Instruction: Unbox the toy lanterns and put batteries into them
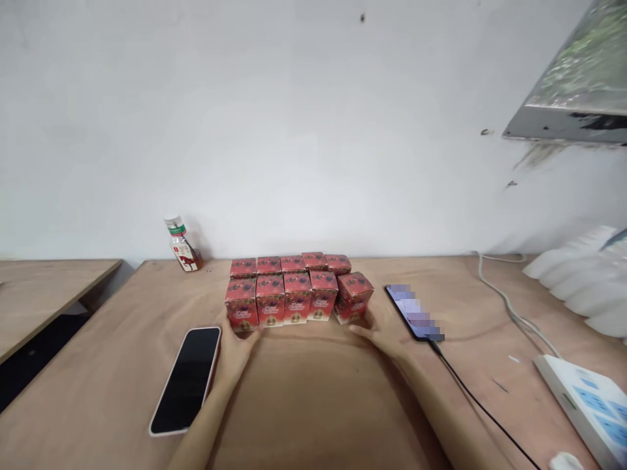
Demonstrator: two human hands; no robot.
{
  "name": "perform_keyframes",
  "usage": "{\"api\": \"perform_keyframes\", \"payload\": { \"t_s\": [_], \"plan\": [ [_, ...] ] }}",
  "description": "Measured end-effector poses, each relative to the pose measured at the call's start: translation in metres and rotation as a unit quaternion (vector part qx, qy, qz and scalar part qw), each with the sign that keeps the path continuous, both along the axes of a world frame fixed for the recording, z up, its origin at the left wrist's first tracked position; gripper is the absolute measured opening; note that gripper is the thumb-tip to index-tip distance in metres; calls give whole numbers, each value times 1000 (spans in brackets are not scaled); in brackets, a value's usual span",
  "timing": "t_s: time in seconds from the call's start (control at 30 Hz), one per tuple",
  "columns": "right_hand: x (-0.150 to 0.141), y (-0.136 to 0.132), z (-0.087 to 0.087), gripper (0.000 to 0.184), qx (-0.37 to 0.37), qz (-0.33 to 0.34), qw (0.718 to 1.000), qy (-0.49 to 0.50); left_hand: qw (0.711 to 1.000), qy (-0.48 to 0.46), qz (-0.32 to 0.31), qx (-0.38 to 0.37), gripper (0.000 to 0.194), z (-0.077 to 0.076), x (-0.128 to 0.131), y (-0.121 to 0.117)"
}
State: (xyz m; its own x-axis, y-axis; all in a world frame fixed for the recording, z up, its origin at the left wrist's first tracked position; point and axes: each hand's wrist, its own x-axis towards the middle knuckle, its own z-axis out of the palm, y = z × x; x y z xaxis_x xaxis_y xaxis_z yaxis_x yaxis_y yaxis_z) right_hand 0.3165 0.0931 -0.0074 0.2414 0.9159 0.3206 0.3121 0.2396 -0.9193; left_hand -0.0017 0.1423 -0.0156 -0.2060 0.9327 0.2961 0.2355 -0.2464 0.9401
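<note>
Several small red boxes with dark printed decoration stand in two rows against the wall. At the left end of the front row, my left hand (238, 344) wraps the lower corner of a red box (241, 305), thumb in front and fingers along its left side. My right hand (379, 334) curves round the lower right of the end box (354, 299), its thumb at the front. That end box sits turned at an angle, slightly apart from its neighbour (322, 297). The fingertips of both hands are partly hidden by the boxes.
A phone with a dark screen (189, 378) lies by my left forearm. On the right lies a lit phone (409, 310) with a black cable (470, 391). A small bottle (184, 247) stands at the wall. A white power strip (580, 405) and white stacked objects (573, 281) are far right.
</note>
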Motion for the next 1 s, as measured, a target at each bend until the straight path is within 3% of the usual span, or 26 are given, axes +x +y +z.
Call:
{"api": "perform_keyframes", "payload": {
  "t_s": [0.27,0.43,0.53,0.63,0.73,0.87,0.93,1.0],
  "plan": [
    [-58,11,-14,64,-28,-76,997,-3,1000,24,20,5,66,3,-1,2],
    [-65,17,-21,70,-39,-116,992,-11,998,35,43,4,61,1,0,2],
    [-65,19,-23,82,-39,-135,990,-14,998,36,52,5,59,3,1,2],
    [-67,15,-25,103,-8,-215,976,-34,997,44,64,-8,58,7,3,-1],
    [-75,-3,-26,101,63,-268,958,-82,994,62,84,-25,56,11,2,-10],
    [-94,-50,-28,74,182,-236,939,-171,990,75,114,-42,62,7,-1,-41],
    [-103,-74,-30,72,239,-177,932,-207,987,99,122,-29,70,2,-3,-61],
    [-110,-92,-34,74,282,-92,931,-214,983,152,103,30,76,-2,-4,-82]
  ]
}}
